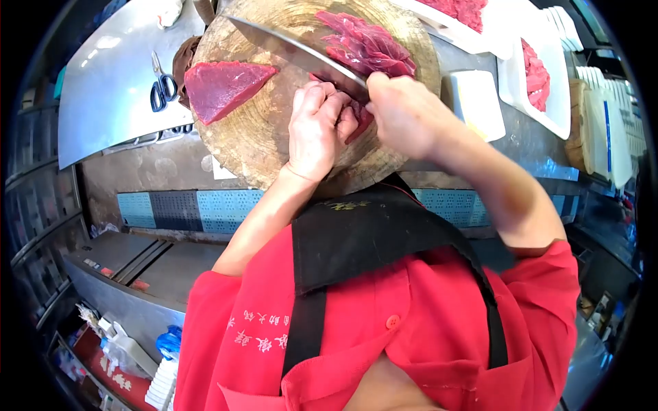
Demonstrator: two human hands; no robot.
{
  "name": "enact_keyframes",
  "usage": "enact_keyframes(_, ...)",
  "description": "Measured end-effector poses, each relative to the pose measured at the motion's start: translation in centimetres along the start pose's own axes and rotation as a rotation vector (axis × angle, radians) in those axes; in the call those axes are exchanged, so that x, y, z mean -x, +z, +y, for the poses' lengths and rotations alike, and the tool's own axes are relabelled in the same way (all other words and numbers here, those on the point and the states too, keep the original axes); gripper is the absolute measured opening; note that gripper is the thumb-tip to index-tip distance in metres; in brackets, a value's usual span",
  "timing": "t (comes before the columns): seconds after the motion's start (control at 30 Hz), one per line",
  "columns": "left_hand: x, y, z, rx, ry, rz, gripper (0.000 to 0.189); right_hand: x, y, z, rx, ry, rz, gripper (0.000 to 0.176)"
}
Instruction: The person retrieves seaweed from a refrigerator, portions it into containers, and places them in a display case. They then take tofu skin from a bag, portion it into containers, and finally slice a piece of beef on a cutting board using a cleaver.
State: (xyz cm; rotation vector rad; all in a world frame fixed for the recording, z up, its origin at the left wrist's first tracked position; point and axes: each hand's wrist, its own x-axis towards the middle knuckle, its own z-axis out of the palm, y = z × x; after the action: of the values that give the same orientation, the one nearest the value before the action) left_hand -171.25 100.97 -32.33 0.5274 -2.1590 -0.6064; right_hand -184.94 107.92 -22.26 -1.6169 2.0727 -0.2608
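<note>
My right hand (404, 113) is closed round the handle of a wide cleaver (295, 51), whose blade points to the upper left over the round wooden chopping block (264, 151). Beside the blade, my left hand (319, 123) presses with curled fingers on a piece of red meat (361, 122), largely hidden by both hands. A pile of sliced meat (367, 44) lies beyond the blade at the upper right of the block. At the block's left edge rests a larger chunk of meat (226, 88), touched by neither hand.
Scissors (162, 83) lie on the metal surface (103, 103) at left, next to a dark cloth (184, 61). White trays of meat (507, 82) stand at right, near a white block-like object (478, 103). Stacked white trays (617, 89) stand farther right.
</note>
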Motion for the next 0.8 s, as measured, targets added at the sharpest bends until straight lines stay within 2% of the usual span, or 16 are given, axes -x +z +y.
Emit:
enact_keyframes(0.2, 0.5, -0.7, 0.0, -0.002, 0.016, 0.052, 0.023, 4.4, -1.3, 0.6, 0.0, -0.039, 0.1, 0.015)
enact_keyframes(0.37, 0.3, -0.2, -0.3, 0.013, 0.038, 0.045, 0.026, 9.1, -2.6, -0.2, 0.039, 0.071, -0.075, 0.01)
enact_keyframes(0.47, 0.1, -0.1, -0.4, 0.056, 0.001, 0.01, 0.027, 8.1, -2.1, -0.3, 0.003, 0.103, -0.105, 0.011)
enact_keyframes(0.6, 0.0, -0.3, -0.2, 0.063, -0.012, -0.036, 0.025, 0.5, 0.4, -1.1, -0.008, 0.013, -0.012, 0.014)
enact_keyframes(0.67, 0.2, -0.4, -0.2, 0.057, 0.008, -0.033, 0.023, -0.3, -0.1, -1.0, -0.015, 0.1, -0.042, 0.015)
enact_keyframes(0.73, 0.3, -0.5, -0.2, 0.054, 0.002, -0.023, 0.019, 0.4, 0.1, 0.6, -0.11, -0.035, 0.144, 0.015)
enact_keyframes(0.77, 0.5, -0.6, -0.2, 0.04, 0.025, -0.009, 0.021, 1.2, 0.1, 0.8, -0.034, 0.031, 0.158, 0.015)
enact_keyframes(0.8, 0.4, -0.7, -0.2, 0.041, 0.037, 0.002, 0.021, 2.3, -0.2, 1.1, -0.03, -0.019, 0.194, 0.015)
